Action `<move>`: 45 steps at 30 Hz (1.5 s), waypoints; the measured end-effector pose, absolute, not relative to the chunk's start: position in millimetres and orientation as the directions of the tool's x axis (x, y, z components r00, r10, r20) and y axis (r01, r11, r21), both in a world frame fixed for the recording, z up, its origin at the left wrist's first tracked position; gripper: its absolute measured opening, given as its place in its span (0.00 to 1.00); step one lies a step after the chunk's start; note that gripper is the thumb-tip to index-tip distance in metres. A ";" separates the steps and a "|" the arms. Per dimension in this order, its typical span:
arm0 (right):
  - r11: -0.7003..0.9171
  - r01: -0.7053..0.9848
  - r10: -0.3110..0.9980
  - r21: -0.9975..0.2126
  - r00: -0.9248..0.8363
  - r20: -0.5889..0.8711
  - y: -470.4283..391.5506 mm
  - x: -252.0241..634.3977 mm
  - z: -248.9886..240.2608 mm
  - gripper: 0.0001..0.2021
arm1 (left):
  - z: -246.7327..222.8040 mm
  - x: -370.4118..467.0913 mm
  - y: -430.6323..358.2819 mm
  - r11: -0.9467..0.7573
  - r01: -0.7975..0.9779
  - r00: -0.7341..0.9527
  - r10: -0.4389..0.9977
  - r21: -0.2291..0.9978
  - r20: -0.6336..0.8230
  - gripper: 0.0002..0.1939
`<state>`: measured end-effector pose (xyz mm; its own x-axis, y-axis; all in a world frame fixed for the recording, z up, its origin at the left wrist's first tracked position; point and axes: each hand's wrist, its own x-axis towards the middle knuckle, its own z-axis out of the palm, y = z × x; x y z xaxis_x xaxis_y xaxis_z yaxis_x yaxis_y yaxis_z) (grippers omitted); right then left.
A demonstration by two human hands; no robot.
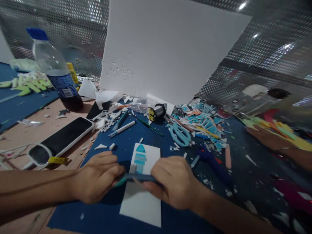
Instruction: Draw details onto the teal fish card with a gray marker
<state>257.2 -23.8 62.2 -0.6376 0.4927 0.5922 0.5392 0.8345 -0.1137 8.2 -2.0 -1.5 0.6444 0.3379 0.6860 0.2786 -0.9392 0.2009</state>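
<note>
My left hand [101,175] is closed around the teal end of a slim dark blue-grey pen [138,177]. At the pen's other end my right hand [174,182] is closed too, so it lies level between both fists, slightly blurred. Beneath it is a white foam card [146,208] on the dark blue mat. Pale blue pieces [140,159] form a row down the card's upper half, the top one pointed. The pen and my hands hide part of the card's middle.
Light blue scissors [180,134], a wire spool [156,112] and a white marker [122,129] lie behind the card. Blue foam scraps [207,120] are heaped to the right, near a co-worker's arm [275,143]. A phone [63,139] and a bottle [57,71] are at left.
</note>
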 end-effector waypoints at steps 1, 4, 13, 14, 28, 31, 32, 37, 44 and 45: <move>0.837 0.544 0.466 -0.053 -0.659 0.591 -31.4 253.5 62.0 0.32 | -1.2 7.4 -4.0 -0.951 0.236 0.655 0.306 0.198 0.691 0.12; 0.811 0.583 0.421 0.050 -0.641 0.642 -54.4 238.1 54.3 0.32 | 0.8 5.8 -8.8 -0.968 0.152 0.667 0.248 0.198 0.702 0.16; 0.773 0.634 0.514 0.004 -0.630 0.582 -31.0 253.1 79.5 0.29 | -6.9 21.5 -7.3 -0.937 0.300 0.691 0.344 0.181 0.635 0.20; 0.761 0.648 0.556 -0.036 -0.622 0.551 -18.8 263.0 85.1 0.30 | -8.8 21.9 -5.8 -0.921 0.350 0.689 0.377 0.170 0.619 0.19; 0.252 0.959 0.875 0.133 -0.284 0.392 60.1 305.9 29.9 0.20 | 1.6 3.5 29.9 -0.569 0.803 0.597 0.763 -0.178 0.250 0.10; 0.413 0.899 0.848 0.146 -0.438 0.300 58.2 300.3 26.5 0.18 | 5.1 4.6 35.0 -0.533 0.818 0.575 0.774 -0.216 0.266 0.10; 0.471 0.870 0.832 0.146 -0.494 0.255 58.3 298.9 25.4 0.18 | 6.9 5.6 38.1 -0.521 0.823 0.568 0.774 -0.227 0.281 0.10; 0.531 0.837 0.822 0.136 -0.547 0.158 58.9 299.6 28.2 0.16 | 9.7 10.8 55.1 -0.561 0.793 0.609 0.714 -0.239 0.345 0.14; 0.230 0.958 0.945 0.171 -0.262 0.198 40.5 285.3 50.4 0.15 | -3.6 5.4 59.4 -0.610 0.777 0.617 0.684 -0.159 0.390 0.15; 0.188 0.966 0.955 0.176 -0.221 0.197 35.5 280.5 52.4 0.15 | -4.2 4.2 58.9 -0.606 0.782 0.606 0.685 -0.145 0.403 0.14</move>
